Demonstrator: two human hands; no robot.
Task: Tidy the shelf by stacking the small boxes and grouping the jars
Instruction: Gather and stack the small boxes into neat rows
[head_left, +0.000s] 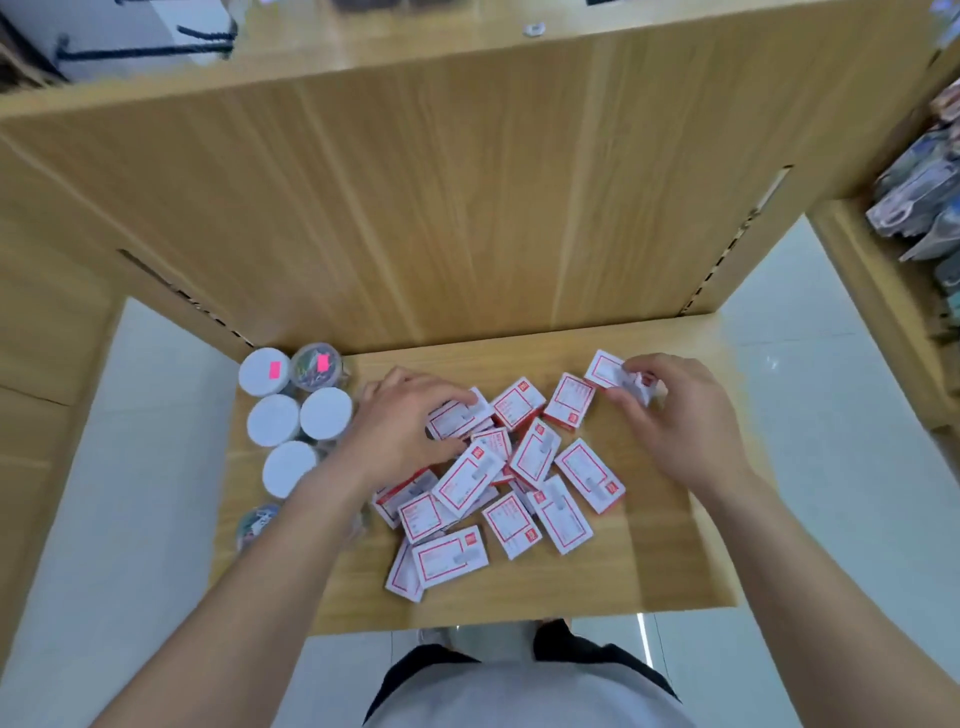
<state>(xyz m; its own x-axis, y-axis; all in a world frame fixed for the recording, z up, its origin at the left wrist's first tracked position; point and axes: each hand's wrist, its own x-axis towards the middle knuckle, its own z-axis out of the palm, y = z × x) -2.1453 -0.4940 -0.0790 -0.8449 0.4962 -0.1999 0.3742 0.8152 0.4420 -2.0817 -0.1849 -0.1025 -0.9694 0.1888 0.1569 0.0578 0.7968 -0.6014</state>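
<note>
Lying in a messy pile on the light wooden shelf (665, 545) are small white red-framed boxes (535, 457); left hand (410, 421) curls round one; right hand (675, 415) pinches another; round white-lidded jars (274, 420) stand together at the left.

The boxes (589, 475) are faced in white, each framed by a red line and marked with a small red square. The jars (274, 420) are mostly capped with plain white lids (326, 413); pink stickers (274, 370) are borne by two. The shelf (665, 545) is finished in pale yellow wood grain, the floor (810, 415) in glossy off-white.
</note>
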